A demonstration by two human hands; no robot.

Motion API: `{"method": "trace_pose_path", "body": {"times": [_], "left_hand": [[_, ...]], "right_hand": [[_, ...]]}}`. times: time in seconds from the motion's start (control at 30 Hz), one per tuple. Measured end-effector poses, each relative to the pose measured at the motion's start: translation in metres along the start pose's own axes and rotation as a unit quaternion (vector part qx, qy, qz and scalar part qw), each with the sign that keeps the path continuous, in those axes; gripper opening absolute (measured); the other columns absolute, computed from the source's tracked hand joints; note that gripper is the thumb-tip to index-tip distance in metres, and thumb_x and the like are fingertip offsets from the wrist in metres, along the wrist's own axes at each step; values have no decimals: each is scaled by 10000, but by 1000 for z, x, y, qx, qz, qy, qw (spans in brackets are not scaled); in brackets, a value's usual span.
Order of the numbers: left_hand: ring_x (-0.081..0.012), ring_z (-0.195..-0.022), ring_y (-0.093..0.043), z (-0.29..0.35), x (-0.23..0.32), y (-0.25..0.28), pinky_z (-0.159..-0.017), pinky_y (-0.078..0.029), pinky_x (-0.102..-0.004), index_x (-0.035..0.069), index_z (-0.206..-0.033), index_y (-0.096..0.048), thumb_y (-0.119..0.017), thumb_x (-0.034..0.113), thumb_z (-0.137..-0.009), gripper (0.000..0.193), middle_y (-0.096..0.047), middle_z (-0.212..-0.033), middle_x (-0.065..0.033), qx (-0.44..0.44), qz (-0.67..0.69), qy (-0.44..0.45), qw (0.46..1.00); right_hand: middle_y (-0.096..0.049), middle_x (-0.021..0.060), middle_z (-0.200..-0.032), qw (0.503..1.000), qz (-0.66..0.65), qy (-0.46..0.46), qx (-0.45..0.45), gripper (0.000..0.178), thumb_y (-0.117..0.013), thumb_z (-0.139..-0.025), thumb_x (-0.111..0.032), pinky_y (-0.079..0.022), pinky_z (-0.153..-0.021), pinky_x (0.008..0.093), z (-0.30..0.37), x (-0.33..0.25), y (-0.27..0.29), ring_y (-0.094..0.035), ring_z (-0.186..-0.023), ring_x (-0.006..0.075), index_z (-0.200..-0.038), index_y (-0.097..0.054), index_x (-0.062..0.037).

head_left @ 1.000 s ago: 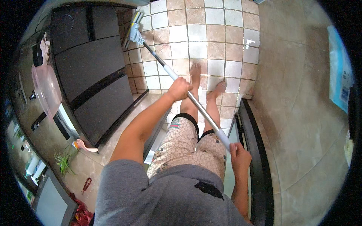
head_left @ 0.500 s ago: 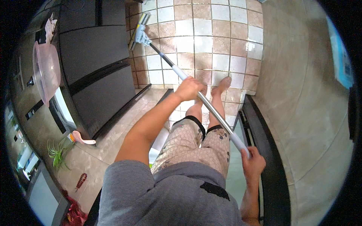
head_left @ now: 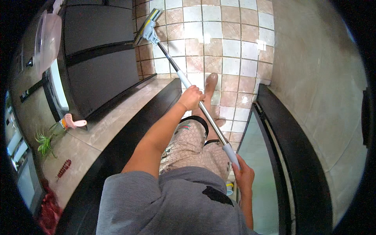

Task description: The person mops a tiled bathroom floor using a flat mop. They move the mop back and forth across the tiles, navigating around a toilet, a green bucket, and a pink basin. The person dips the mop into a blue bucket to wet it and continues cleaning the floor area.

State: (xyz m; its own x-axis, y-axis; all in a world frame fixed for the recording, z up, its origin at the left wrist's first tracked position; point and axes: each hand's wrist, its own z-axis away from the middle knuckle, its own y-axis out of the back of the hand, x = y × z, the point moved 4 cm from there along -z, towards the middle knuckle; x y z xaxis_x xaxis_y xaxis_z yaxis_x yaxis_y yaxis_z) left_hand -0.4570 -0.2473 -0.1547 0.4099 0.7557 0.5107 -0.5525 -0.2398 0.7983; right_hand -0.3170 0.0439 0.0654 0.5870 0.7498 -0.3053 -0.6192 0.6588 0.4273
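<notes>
A long-handled mop [head_left: 211,122] slants across the view, its pole part bare metal and part light grey sleeve. The mop's grey-blue head [head_left: 149,30], with a flat yellow-edged pad, is on the tiles at the far left, close beside the dark cabinet. My left hand [head_left: 192,98] wraps round the middle of the pole, below the upper grey sleeve. Lower down and to the right, my right hand [head_left: 243,172] closes round the grey end grip. Whether the pad presses flat on the floor is hard to tell.
Pink and white floor tiles [head_left: 232,33] stretch ahead. The dark cabinet [head_left: 103,35] stands at left, with a pink basin [head_left: 47,41] behind it. A pink-handled brush [head_left: 72,122] and a green plant [head_left: 46,144] lie nearer. A dark-framed glass door [head_left: 256,164] is at right.
One foot has moved back and the other is further forward. The mop head has shifted slightly right, and the right hand has come down and left with the grip.
</notes>
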Motion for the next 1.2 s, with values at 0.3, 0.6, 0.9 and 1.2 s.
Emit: {"method": "trace_pose_path", "body": {"times": [0.3,0.6,0.9,1.2], "left_hand": [[-218,-804,-616,74,177,-100,-834,-445,-400,134,-749,-673,-635,160,-692,73,-659,-764,-54,34,63,-47,996],[-265,-604,-640,136,352,-175,-674,-484,-399,118,-727,-633,-668,285,-626,199,-616,-592,-56,-221,64,-293,928],[-231,-592,-632,119,243,-208,-646,-502,-389,169,-637,-609,-613,240,-680,83,-597,-578,-20,-137,-23,-243,960],[-251,-947,-605,24,21,-73,-961,-422,-462,113,-882,-648,-533,94,-804,140,-624,-910,-93,35,-257,-39,965]], "right_hand": [[-711,125,-955,986,57,38,153,400,-716,-824,-243,-546,-694,375,151,166,-45,-696,-787,269,-1208,-654,-151],[-701,171,-930,978,77,-133,139,352,-645,-838,-244,-547,-698,400,335,268,-89,-684,-779,345,-1135,-669,-55],[-519,54,-596,970,-85,-99,206,455,-744,-788,-132,-390,-494,349,250,258,-149,-483,-523,173,-1208,-574,-99],[-658,100,-728,952,-256,-76,150,362,-715,-830,-316,-481,-602,343,28,94,-167,-635,-653,212,-1131,-631,-134]]}}
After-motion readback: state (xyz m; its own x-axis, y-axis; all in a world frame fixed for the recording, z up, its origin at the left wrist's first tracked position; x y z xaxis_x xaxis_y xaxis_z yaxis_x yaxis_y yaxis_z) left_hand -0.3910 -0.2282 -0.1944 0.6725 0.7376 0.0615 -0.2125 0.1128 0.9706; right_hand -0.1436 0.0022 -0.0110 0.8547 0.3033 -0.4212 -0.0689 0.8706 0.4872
